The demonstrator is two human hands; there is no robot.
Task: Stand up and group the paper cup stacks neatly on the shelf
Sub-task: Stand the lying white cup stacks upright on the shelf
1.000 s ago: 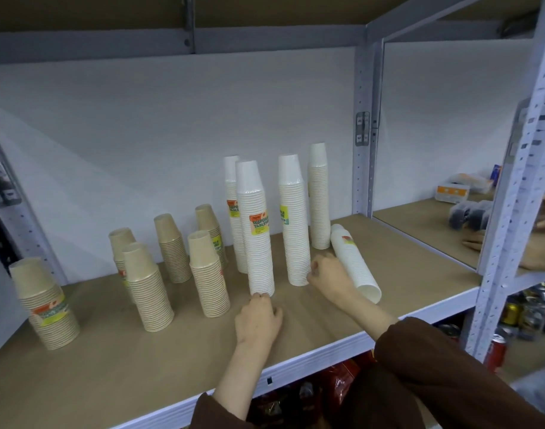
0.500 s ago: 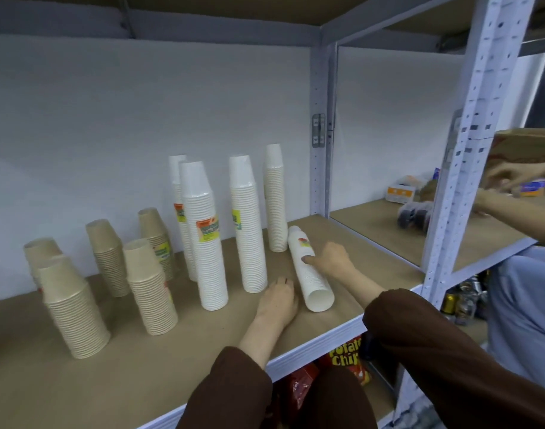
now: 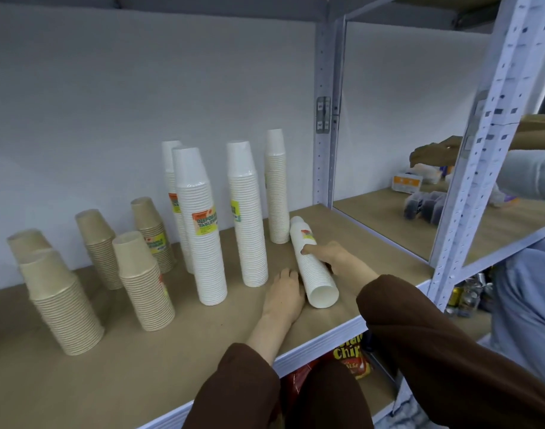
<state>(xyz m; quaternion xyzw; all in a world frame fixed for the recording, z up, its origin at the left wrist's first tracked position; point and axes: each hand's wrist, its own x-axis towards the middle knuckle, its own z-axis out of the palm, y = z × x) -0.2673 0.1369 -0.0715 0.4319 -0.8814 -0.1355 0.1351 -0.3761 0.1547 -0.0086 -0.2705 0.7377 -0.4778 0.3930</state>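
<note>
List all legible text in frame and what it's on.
"DISPOSA" "TABLEWA": front white stack label, cut off by the curve.
"Chip": snack bag below the shelf, partly hidden.
Blurred: labels on the lying stack, middle white stack, brown stack; orange box.

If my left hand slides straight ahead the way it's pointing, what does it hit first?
The left hand would probably meet the rear upright white cup stack, passing beside the lying white cup stack; depth is unclear.

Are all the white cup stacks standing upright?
No, one white stack lies on its side, held by the right hand.
</note>
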